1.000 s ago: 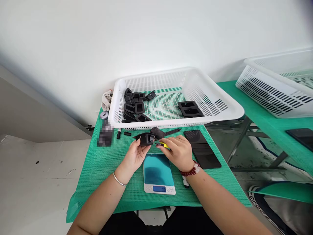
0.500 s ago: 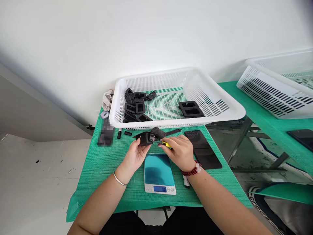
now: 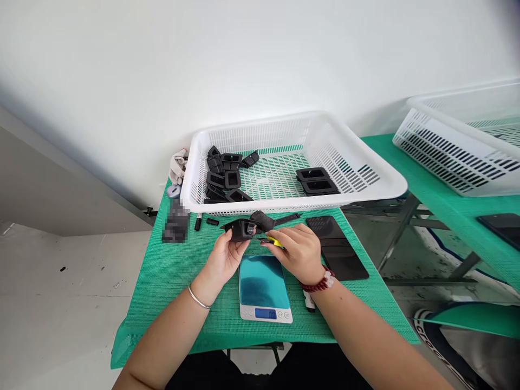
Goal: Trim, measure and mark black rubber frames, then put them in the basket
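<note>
Black part (image 3: 239,231) in left grip (image 3: 224,260) (fingertips (image 3: 229,236))

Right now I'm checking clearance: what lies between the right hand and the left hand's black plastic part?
The dark tip of the yellow-handled tool, in the head view; whether it touches the black plastic part is unclear.

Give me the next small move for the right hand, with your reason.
Probably a light pass of the yellow tool along the near edge of the black part: the right hand grips the tool with its tip close to that part, which the left hand holds up.
</note>
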Demonstrator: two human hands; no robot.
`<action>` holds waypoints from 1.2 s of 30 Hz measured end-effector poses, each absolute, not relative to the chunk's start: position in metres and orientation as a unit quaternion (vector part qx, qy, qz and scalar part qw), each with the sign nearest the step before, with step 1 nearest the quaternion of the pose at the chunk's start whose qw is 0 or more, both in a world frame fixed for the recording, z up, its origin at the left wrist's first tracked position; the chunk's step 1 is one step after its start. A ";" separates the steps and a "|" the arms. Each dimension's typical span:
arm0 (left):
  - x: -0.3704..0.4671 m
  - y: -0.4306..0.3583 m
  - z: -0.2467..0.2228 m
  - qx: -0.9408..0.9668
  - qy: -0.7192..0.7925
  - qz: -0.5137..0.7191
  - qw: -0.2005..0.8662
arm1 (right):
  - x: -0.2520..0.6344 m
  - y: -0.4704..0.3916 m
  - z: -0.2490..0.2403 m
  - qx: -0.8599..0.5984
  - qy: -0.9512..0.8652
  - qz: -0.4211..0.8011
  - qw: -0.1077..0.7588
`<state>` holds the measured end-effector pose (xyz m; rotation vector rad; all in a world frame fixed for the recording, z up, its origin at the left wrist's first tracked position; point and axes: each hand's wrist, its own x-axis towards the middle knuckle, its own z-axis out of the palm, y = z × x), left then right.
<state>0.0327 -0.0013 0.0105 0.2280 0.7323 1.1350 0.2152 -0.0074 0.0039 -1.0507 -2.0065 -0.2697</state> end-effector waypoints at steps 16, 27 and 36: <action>0.031 -0.001 0.010 0.112 0.311 0.531 0.780 | 0.214 -0.008 0.001 -0.435 -0.793 -0.131 0.406; 0.032 -0.002 0.012 0.105 0.306 0.532 0.783 | 0.214 -0.009 0.003 -0.436 -0.792 -0.138 0.405; 0.033 -0.003 0.014 0.097 0.319 0.536 0.776 | 0.215 -0.009 -0.001 -0.442 -0.789 -0.130 0.406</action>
